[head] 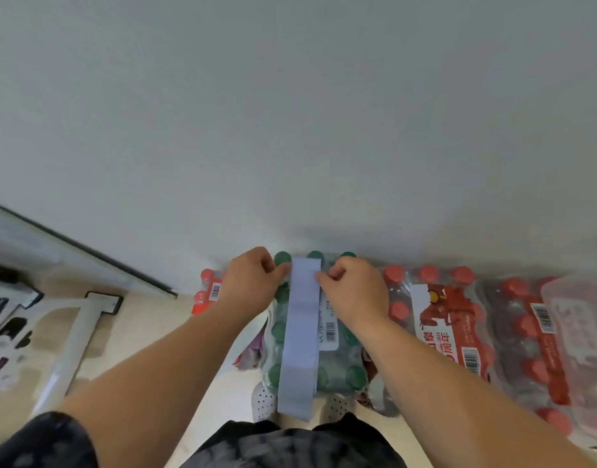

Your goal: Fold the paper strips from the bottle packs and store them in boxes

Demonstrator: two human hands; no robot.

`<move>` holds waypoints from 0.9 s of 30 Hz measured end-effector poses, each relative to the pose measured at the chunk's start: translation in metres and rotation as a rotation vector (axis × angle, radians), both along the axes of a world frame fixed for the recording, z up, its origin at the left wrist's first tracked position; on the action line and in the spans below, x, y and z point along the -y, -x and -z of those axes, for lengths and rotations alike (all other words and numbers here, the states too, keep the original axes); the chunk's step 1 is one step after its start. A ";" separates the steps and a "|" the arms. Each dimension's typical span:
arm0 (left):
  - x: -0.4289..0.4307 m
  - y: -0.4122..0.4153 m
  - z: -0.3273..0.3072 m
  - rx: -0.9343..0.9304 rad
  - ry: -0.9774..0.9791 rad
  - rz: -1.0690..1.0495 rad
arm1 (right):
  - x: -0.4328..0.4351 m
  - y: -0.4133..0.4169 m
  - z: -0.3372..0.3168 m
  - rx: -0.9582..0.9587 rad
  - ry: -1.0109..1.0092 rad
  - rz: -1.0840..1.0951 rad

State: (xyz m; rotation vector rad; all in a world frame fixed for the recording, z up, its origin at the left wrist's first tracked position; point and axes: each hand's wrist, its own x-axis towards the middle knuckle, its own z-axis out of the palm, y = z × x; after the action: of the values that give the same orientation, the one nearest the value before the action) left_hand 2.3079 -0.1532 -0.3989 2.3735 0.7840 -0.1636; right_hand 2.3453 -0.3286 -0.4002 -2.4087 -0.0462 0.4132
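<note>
Pale blue paper strip [300, 332], long and flat, lies lengthwise over the green-capped bottle pack [344, 366]; left hand [253, 282] and right hand [354, 288] pinch its far end from either side

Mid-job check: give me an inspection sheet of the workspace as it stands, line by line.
surface: beige floor; the packs stand on it along the wall.
job's things: pale strip lies lengthwise over the green pack, its near end hanging past the pack's front; red packs on both sides; no boxes seen.
clutter: white frame on the floor at left; blurred dark items beyond it, cannot tell what.
grips: left hand pinches the strip's far end at its left edge, right hand at its right edge.
cables: nothing seen.
surroundings: plain white wall; the person's shoes just below the green pack.
</note>
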 end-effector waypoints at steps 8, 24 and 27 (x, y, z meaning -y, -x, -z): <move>-0.068 0.071 0.014 -0.060 -0.004 -0.153 | -0.042 0.031 -0.022 0.072 -0.217 -0.085; -0.198 0.093 0.122 -0.357 0.129 0.435 | -0.196 0.115 0.097 -0.593 -0.106 0.150; -0.193 0.081 0.148 -0.356 0.138 0.554 | -0.194 0.108 0.115 -0.593 -0.114 0.274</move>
State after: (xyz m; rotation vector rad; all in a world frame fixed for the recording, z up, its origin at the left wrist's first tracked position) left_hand 2.2271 0.0401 -0.5465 2.3997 0.2309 -0.8573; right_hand 2.2376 -0.1349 -0.5150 -2.0544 0.5015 0.9431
